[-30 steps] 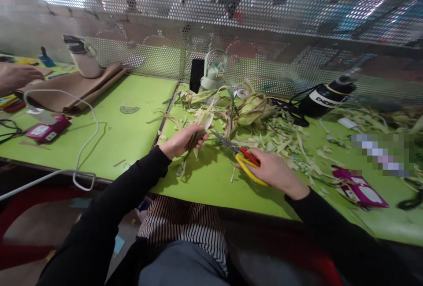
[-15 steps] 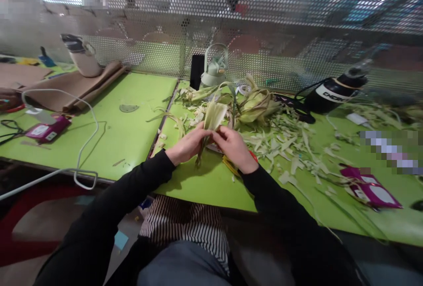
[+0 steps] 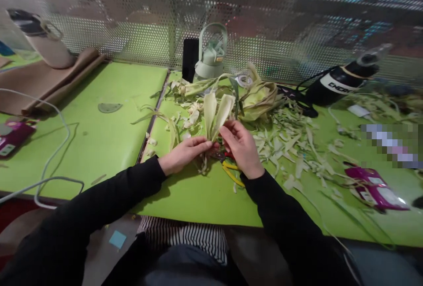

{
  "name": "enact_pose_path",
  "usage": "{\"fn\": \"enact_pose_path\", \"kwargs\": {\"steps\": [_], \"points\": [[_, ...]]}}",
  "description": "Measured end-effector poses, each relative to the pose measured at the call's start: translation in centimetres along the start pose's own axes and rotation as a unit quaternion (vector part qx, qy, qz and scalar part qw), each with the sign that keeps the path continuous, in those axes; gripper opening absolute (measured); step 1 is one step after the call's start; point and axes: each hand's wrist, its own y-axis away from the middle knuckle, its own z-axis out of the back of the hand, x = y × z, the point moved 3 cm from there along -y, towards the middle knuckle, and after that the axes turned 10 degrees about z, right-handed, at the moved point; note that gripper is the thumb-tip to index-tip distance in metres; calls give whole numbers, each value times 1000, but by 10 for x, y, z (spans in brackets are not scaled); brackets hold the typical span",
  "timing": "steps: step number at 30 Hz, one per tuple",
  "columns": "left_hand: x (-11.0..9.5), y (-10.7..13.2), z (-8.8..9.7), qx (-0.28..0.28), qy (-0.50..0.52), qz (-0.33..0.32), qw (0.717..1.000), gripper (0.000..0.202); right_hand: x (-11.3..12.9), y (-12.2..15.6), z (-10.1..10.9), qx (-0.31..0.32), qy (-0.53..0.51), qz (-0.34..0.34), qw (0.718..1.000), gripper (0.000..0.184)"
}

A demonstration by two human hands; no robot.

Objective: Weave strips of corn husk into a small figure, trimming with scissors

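Observation:
Pale green corn husk pieces [image 3: 209,112] stand fanned upright above my hands, in two broad blades. My left hand [image 3: 187,151] is closed, pinching the gathered base of the husks between thumb and fingers. At the right blade, my right hand [image 3: 240,145] is closed on its lower edge with thumb and fingertips. Pliers with yellow and red handles [image 3: 230,169] lie on the table, partly under my right hand. Behind the husks rests a large bundle of corn husks [image 3: 259,101], and cut husk scraps [image 3: 280,145] are strewn to the right.
A light green bottle [image 3: 209,59] and a dark phone [image 3: 190,59] stand by the perforated metal screen [image 3: 139,30]. At right are a black bottle [image 3: 340,81] and a magenta device [image 3: 376,189]. A white cable [image 3: 62,158] crosses the left of the green table [image 3: 125,87].
The husk has gone from one overlapped piece to two spread blades. My right hand has moved a little away from my left. The view has shifted, showing more of the pliers.

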Motion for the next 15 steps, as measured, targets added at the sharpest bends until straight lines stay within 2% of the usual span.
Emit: {"fn": "enact_pose_path", "kwargs": {"steps": [6,12,15], "points": [[-2,8,-1,25,-20,5,999,2,-2,4,-1,1,-33,-7,999,38],[-4,9,2,73,-31,-9,997,9,-10,1,1,-20,-111,-2,994,28],[-3,7,5,85,-29,-15,996,12,-10,1,0,-19,-114,9,993,26]]}}
